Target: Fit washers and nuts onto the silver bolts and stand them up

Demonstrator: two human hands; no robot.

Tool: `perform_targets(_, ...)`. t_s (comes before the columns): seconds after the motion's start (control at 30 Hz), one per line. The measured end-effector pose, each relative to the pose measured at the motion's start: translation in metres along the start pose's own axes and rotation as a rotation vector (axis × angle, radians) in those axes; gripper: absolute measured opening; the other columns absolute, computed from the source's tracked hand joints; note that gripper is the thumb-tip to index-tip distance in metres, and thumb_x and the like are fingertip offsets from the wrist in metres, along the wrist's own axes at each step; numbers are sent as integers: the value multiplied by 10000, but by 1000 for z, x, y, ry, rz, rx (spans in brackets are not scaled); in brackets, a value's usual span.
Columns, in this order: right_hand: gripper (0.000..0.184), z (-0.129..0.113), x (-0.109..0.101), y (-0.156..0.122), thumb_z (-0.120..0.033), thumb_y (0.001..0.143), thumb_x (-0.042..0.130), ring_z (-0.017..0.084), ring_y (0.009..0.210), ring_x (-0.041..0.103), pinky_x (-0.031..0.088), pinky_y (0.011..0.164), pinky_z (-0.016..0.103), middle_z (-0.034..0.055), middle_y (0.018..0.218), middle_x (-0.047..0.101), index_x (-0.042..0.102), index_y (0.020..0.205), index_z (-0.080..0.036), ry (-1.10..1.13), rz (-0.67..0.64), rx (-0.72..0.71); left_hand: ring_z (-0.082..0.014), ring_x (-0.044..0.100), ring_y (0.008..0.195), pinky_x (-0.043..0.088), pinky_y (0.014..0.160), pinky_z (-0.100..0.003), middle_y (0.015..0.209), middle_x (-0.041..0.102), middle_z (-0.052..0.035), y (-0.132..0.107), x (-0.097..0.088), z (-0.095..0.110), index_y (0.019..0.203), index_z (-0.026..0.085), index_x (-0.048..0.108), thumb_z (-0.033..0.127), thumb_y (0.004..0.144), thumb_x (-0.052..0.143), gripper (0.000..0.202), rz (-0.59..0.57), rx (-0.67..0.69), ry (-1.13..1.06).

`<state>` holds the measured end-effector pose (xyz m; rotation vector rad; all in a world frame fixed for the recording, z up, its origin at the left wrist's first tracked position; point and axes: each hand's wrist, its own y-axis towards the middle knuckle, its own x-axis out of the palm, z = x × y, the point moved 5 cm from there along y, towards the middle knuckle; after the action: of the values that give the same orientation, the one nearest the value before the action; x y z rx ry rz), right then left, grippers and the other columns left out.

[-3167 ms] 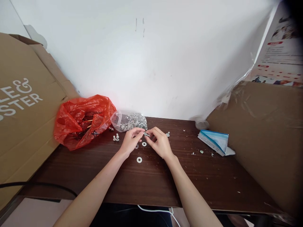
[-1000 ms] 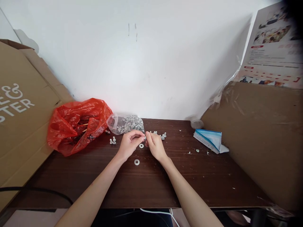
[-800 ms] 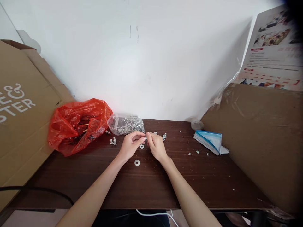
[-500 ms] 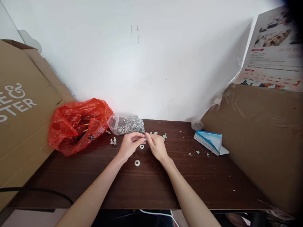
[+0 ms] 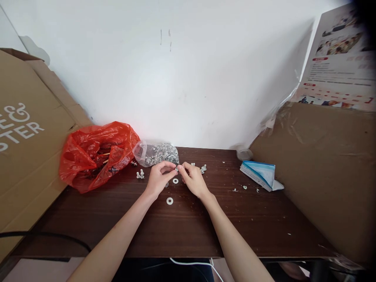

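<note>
My left hand (image 5: pixel 161 179) and my right hand (image 5: pixel 192 179) meet over the middle of the table. Both pinch a small silvery bolt (image 5: pixel 177 169) between thumb and fingers; the fingertips cover most of it. Flat metal washers lie below: one washer (image 5: pixel 175 181) just under the fingers, another washer (image 5: pixel 169 201) closer to me, and a third partly behind my left hand. Two bolts (image 5: pixel 140 174) stand on end left of my left hand. More bolts (image 5: pixel 203 169) are grouped beyond my right hand. A clear bag (image 5: pixel 160 152) full of small metal hardware lies just behind the hands.
A red plastic bag (image 5: pixel 96 152) sits at the left by a cardboard box (image 5: pixel 26 129). On the right are a blue-and-white packet (image 5: pixel 258 175), a small clear round container (image 5: pixel 244 153), scraps (image 5: pixel 244 187) and another cardboard panel (image 5: pixel 326 156). A white wall closes off the back.
The right-hand fingers have shifted their pinch on the bolt, the thumb dropping and curling in a little. Both hands stay together in nearly the same place.
</note>
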<state>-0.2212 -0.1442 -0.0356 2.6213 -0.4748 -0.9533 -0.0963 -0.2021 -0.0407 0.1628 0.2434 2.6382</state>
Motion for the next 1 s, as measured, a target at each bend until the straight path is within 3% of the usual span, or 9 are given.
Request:
perform_targets(0.1, 373, -2, -5, 0, -437, 946, 378, 124, 591, 494, 369, 586, 234, 4, 648, 563, 536, 723, -183, -101, 22, -77, -170, 639, 852, 528, 812, -301, 854, 666, -48, 2, -1, -2, 828, 131, 648, 220, 672, 726, 196, -3, 58, 65)
perform_targets(0.2, 320, 0, -18, 1, -433, 921, 443, 131, 664, 553, 414, 612, 241, 34, 791, 633, 630, 864, -180, 35, 93, -101, -154, 626, 861, 525, 814, -298, 902, 652, -47, 3, -4, 1, 865, 147, 655, 184, 751, 618, 126, 17, 190, 224)
perform_targets(0.33, 338, 19, -42, 4, -445, 837, 567, 117, 575, 547, 445, 553, 244, 36, 777, 650, 667, 988, -160, 298, 304, 48, -146, 604, 847, 507, 782, -287, 913, 642, -39, 1, -4, 10, 869, 162, 658, 125, 799, 520, 159, 16, 332, 442)
perform_targets(0.5, 289, 45, -64, 0, -424, 764, 646, 150, 670, 581, 457, 654, 275, 43, 760, 672, 696, 841, -150, 190, 545, 188, -172, 549, 879, 447, 813, -323, 866, 627, -23, -5, -4, 20, 824, 176, 643, 52, 808, 469, 214, 44, 445, 715)
perform_targets(0.77, 191, 54, -52, 3, -341, 820, 600, 215, 905, 529, 397, 839, 362, 69, 904, 625, 721, 807, -194, -294, 439, 101, -213, 508, 915, 413, 850, -367, 891, 612, -20, -4, -13, 17, 745, 187, 618, -38, 704, 444, 287, 101, 359, 1080)
perform_targets(1.0, 118, 62, -41, 2, -300, 789, 649, 273, 1102, 456, 315, 954, 448, 89, 1101, 561, 726, 807, -213, -418, 373, 185, -250, 496, 986, 398, 853, -397, 1007, 568, -55, -4, -24, 21, 828, 201, 639, -18, 696, 488, 297, 229, 251, 1340)
